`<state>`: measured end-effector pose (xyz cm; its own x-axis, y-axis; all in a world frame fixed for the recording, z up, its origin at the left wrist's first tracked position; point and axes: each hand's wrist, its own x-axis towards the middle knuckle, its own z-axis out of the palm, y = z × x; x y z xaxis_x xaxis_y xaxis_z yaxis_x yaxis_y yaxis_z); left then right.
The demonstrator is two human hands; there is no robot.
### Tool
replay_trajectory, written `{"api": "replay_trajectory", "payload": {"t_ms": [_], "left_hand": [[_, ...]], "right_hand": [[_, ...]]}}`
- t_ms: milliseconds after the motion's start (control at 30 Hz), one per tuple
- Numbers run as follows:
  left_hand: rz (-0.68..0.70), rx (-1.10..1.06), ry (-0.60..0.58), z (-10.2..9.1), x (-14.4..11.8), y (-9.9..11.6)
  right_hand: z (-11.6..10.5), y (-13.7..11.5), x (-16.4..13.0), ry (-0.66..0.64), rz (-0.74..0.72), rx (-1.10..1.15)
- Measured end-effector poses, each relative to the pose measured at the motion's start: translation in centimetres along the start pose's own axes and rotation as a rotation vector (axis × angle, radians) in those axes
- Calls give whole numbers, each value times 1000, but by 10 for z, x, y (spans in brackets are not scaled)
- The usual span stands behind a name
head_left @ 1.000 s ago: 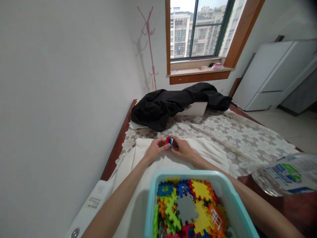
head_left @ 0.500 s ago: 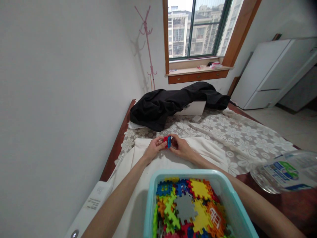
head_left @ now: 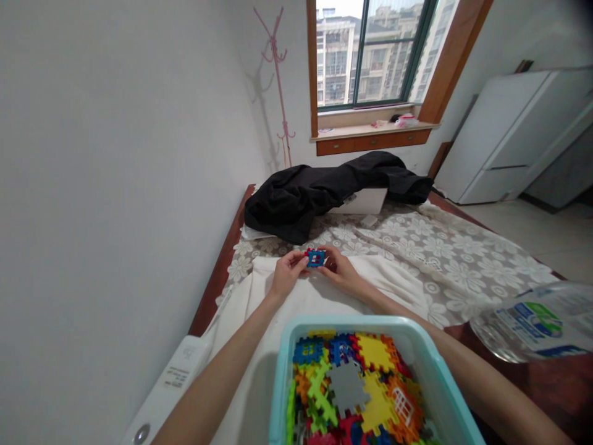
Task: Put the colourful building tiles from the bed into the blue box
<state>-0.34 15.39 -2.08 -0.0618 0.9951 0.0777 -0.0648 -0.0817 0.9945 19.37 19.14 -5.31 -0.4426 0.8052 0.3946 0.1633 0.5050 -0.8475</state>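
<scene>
blue piece (head_left: 315,257) turned face-on since earlier; left hand (head_left: 286,272) | right hand (head_left: 340,271) pinch it; red piece hidden

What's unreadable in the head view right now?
- Blue piece between left hand and right hand: too small to tell how it joins the red piece behind it; fingers cover its edges.
- Teal bin: cut off by the bottom edge; lower pieces buried under the top layer.
- Plastic bottle: blurred, cut by the right edge; label illegible.
- White box: partly under the black jacket.
</scene>
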Motion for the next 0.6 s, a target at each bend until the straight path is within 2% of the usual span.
{"api": "replay_trajectory", "payload": {"t_ms": [233,600], "left_hand": [[-43,-7,25,-1,4,-6],[-74,-42,-30,0,3,-6]], "right_hand": [[1,9,2,46,40,85],[-4,-2,3,21,97,143]]}}
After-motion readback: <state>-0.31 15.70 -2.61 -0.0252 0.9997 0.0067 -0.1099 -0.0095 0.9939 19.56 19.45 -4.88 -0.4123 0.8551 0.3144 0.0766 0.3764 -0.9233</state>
